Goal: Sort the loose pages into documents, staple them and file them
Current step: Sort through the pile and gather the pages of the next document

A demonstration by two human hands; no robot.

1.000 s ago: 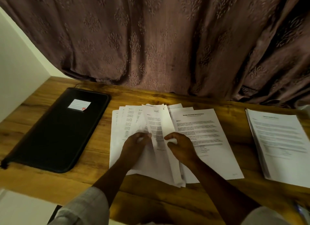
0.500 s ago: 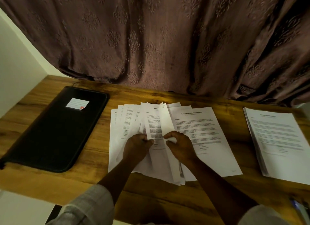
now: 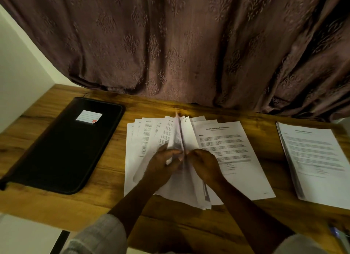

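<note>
The left forearm (image 3: pixel 130 200) and right forearm (image 3: pixel 246 206) angle in toward each other, so the hands nearly touch at the middle. The left hand (image 3: pixel 161 165) and right hand (image 3: pixel 205 165) both have curled fingers pinching the same raised, blurred page (image 3: pixel 176 138).

I get one wide-angle view, worn on the head, facing forward and down over the near edge of the table (image 3: pixel 106 200). It sits close: left hand (image 3: pixel 162 164) and right hand (image 3: pixel 204 164) meet on the loose pages (image 3: pixel 227 140) at centre. The curtain (image 3: pixel 170 45) along the far edge fills the upper half of the frame.
</note>
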